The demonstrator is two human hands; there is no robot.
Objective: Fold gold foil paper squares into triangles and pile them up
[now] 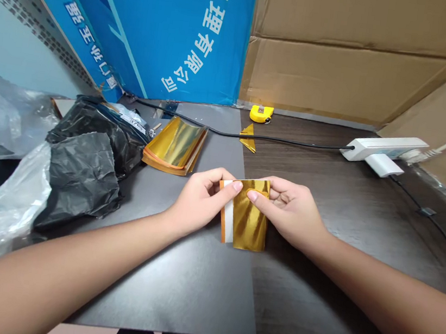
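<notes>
Between my hands is a sheet of gold foil paper (250, 222), its shiny side towards me, with a white and orange strip showing along its left edge. My left hand (206, 197) pinches the top left part, thumb in front on the white strip. On the other side, my right hand (289, 206) grips the upper right edge, its thumb pressed on the gold face. The fingers behind the paper are partly hidden. A stack of similar gold paper (174, 144) lies beyond my left hand, its sheets curling. Past the held sheet sits a small folded gold triangle (248, 137).
A yellow tape measure (261, 114) is by the back cardboard wall (341, 78). On the right stands a white power strip (385, 147), with a black cable (284, 141) running across the table. Crumpled black plastic bags (87, 165) and clear plastic (13, 199) fill the left side.
</notes>
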